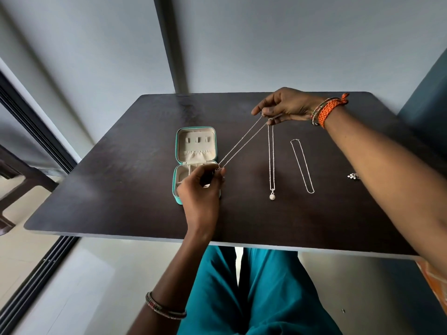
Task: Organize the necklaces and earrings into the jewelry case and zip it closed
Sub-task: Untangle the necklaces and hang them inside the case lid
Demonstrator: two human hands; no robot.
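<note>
case: teal jewelry case (179, 151) lies open on the counter (121, 189)
left hand (200, 187): over the case, pinching one end of a taut chain (244, 140)
right hand (283, 106): right of the case, pinching the other end
pendant necklace (271, 165): right of the case

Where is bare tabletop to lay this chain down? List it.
Bare: the table left of the jewelry case, and the near edge. Crowded: from the case to the pendant necklace, plain chain and earrings.
</note>
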